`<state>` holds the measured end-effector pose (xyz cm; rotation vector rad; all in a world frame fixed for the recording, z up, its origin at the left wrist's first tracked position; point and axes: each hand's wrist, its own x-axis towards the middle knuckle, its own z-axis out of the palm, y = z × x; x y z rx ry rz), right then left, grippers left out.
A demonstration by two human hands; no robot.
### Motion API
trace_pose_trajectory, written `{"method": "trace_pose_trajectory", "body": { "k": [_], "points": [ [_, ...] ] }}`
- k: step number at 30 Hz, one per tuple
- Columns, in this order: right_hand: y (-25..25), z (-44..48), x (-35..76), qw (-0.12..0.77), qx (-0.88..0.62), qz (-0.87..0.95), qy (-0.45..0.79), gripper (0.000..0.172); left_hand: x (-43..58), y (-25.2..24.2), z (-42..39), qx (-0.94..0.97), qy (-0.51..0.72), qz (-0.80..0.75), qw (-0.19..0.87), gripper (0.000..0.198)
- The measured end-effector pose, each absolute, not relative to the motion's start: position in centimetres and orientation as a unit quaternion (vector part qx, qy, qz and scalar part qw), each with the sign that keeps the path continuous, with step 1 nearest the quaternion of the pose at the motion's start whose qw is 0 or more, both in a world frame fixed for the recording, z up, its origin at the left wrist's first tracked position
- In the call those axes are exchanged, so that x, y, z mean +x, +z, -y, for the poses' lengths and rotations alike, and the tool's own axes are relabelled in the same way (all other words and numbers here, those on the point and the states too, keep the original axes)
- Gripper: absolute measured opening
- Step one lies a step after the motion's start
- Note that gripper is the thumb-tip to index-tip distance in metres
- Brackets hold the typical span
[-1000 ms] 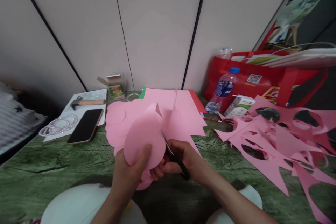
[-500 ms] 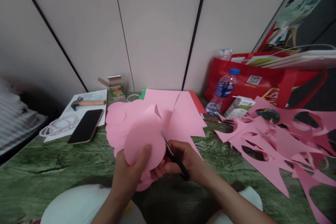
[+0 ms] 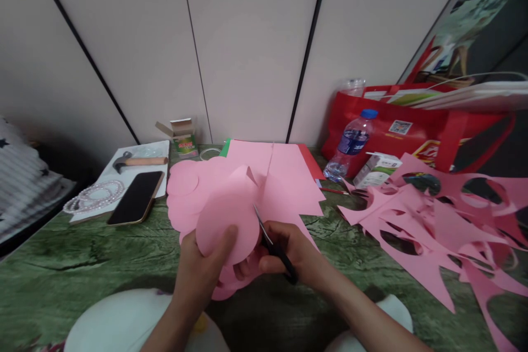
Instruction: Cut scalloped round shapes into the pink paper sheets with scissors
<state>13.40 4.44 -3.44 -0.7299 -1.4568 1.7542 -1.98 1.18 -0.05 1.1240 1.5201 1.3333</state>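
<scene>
My left hand [image 3: 202, 267] grips a pink paper sheet [image 3: 229, 214] with a rounded outline, thumb on its front face. My right hand [image 3: 295, 250] is closed on black-handled scissors [image 3: 272, 245], whose blade [image 3: 260, 224] sits at the sheet's right edge. Both hands are held above the near edge of a green patterned table [image 3: 82, 261]. Behind the held sheet lie pink paper circles [image 3: 183, 187] and a stack of pink sheets [image 3: 289, 170].
Pink cut-out scraps [image 3: 433, 220] cover the right side. A water bottle [image 3: 348, 146], a small white box [image 3: 377, 168] and a red bag [image 3: 412, 124] stand at the back right. At the left lie a phone [image 3: 138, 198], a bead string [image 3: 93, 198], a hammer [image 3: 138, 161] and an opened carton [image 3: 181, 135].
The upright flap of pink paper behind the held sheet has dropped lower. The held sheet has turned slightly in my left hand. The scissors stay in the same spot.
</scene>
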Motion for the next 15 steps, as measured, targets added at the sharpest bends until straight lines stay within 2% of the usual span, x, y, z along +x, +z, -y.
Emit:
{"method": "trace_pose_trajectory", "body": {
  "k": [3,10,15],
  "points": [
    [-3.9,-4.5,13.5,0.360,-0.283,0.565,0.686,0.041,-2.3,-0.7,-1.4,0.437,0.528,-0.622,0.379,0.028],
    [-4.0,-4.6,13.6,0.347,-0.309,0.581,0.668,0.047,-2.4,-0.8,-1.3,0.419,0.515,-0.633,0.399,0.030],
    [-4.1,-4.6,13.6,0.349,-0.307,0.580,0.669,0.045,-2.3,-0.5,-1.2,0.428,0.514,-0.627,0.399,0.032]
  ]
}}
